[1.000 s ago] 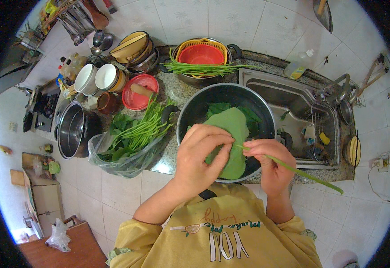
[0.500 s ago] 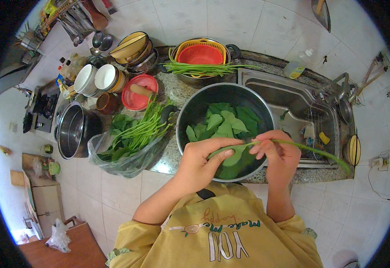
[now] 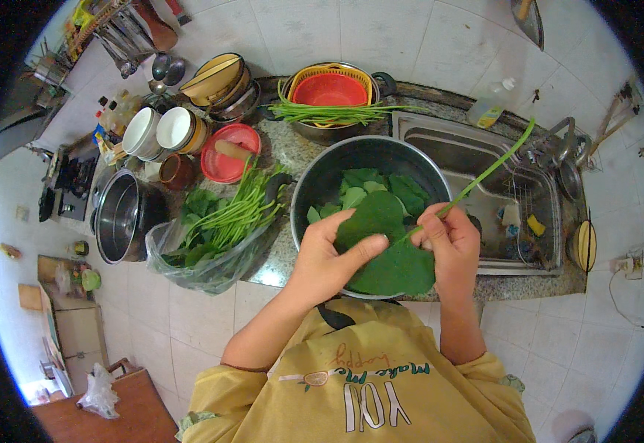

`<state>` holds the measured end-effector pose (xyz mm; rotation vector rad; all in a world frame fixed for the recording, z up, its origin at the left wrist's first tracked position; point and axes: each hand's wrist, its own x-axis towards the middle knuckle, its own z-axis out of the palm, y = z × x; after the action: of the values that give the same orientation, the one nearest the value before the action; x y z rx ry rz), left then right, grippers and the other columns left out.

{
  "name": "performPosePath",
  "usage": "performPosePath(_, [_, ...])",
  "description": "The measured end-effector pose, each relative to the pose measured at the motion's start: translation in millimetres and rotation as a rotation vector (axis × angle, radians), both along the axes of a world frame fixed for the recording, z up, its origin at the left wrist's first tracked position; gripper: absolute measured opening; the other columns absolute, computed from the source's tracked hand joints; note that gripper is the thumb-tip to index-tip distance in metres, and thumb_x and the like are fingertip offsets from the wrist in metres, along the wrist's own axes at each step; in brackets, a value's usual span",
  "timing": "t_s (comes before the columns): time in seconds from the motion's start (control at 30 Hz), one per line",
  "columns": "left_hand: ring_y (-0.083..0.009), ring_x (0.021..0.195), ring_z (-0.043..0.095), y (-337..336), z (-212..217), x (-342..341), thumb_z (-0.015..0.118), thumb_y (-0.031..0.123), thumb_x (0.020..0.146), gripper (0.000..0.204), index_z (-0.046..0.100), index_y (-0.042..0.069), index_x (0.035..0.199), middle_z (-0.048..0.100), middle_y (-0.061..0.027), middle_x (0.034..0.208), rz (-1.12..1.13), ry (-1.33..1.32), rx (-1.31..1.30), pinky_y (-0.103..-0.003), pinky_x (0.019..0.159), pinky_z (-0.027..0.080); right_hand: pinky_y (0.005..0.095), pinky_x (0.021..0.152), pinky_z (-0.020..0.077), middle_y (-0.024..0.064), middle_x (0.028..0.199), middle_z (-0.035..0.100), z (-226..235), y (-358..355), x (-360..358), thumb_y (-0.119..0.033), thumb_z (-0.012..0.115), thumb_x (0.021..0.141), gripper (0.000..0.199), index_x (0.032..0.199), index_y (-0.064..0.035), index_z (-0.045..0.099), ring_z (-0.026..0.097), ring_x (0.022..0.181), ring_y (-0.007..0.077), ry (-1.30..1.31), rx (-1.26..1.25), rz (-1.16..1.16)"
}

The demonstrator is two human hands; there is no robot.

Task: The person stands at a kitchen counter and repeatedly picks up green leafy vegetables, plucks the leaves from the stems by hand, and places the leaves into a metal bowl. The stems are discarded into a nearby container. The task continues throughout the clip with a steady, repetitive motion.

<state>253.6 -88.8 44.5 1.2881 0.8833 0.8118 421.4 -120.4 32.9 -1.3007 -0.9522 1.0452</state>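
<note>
Far left on the speckled stone surface [image 3: 281, 151]: clear plastic bag of long-stemmed greens [image 3: 215, 229], stems pointing up-right toward the bowl. My left hand [image 3: 329, 258] is closed on the broad dark-green heart-shaped leaf [image 3: 388, 247], thumb across its face, fingers under. The leaf sits over the near rim of the big round steel bowl [image 3: 314, 184], which has more picked leaves inside. My right hand [image 3: 451, 247] pinches the long thin green stem [image 3: 484, 173] right where it joins the leaf. The stem's long axis runs up and right, out over the steel sink [image 3: 447, 144]. Both hands are on it; the right is nearer the joint. Behind the sink: clear squeeze bottle with yellow-green label [image 3: 488, 111].
</note>
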Motion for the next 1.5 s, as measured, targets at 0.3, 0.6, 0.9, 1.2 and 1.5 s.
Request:
performPosePath(0.3, [-0.0161, 0.081, 0.059, 0.3, -14.7, 0.7, 0.043, 0.025, 0.089, 0.033, 0.055, -0.003, 0.101, 0.061, -0.0097, 0.092, 0.089, -0.394, -0.305, -0.027, 0.073, 0.047, 0.0195, 0.052, 0.0361, 0.0024, 0.062, 0.055, -1.9, 1.7, 3.3, -0.018, 0.053, 0.084, 0.015, 0.079, -0.0036, 0.054, 0.049, 0.056, 0.007, 0.14, -0.051, 0.113])
performPosePath(0.6, [-0.0158, 0.087, 0.057, 3.3, -11.5, -0.4, 0.039, 0.027, 0.091, 0.037, 0.052, -0.004, 0.106, 0.058, -0.0102, 0.1, 0.056, -0.529, -0.411, -0.026, 0.078, 0.045, 0.0191, 0.048, 0.0312, -0.0016, 0.056, 0.046, -3.4, 3.4, 3.4, -0.017, 0.053, 0.084, 0.015, 0.078, -0.0031, 0.055, 0.041, 0.051, 0.0056, 0.139, -0.01, 0.098])
performPosePath(0.9, [-0.0151, 0.092, 0.055, 0.0, -18.5, 2.5, 0.052, 0.015, 0.084, 0.037, 0.042, -0.001, 0.116, 0.056, -0.0095, 0.105, 0.045, -0.534, -0.317, -0.027, 0.081, 0.043, 0.0185, 0.047, 0.0259, -0.0039, 0.056, 0.042, -3.4, 3.5, 7.2, -0.018, 0.053, 0.084, 0.015, 0.078, -0.004, 0.055, 0.035, 0.051, 0.0035, 0.108, -0.026, -0.019])
performPosePath(1.2, [-0.016, 0.102, 0.051, -15.7, -18.7, -7.5, 0.063, -0.013, 0.065, 0.081, 0.021, 0.005, 0.131, 0.051, -0.0094, 0.115, -0.205, -0.252, -0.307, -0.028, 0.082, 0.044, 0.0181, 0.047, 0.0281, -0.0036, 0.058, 0.045, -3.6, 5.5, 13.1, -0.018, 0.054, 0.083, 0.016, 0.077, -0.0042, 0.055, 0.037, 0.052, 0.004, 0.016, 0.062, -0.168])
performPosePath(1.5, [-0.0216, 0.116, 0.037, -0.2, -17.3, -34.3, 0.071, 0.01, 0.066, 0.084, 0.021, 0.007, 0.133, 0.034, -0.0103, 0.129, -0.133, 0.152, 0.128, -0.035, 0.092, 0.033, 0.0179, 0.045, 0.0276, -0.0024, 0.058, 0.046, -9.3, 4.7, 11.0, -0.016, 0.056, 0.083, 0.014, 0.078, -0.003, 0.056, 0.038, 0.05, 0.0039, 0.077, 0.056, -0.11])
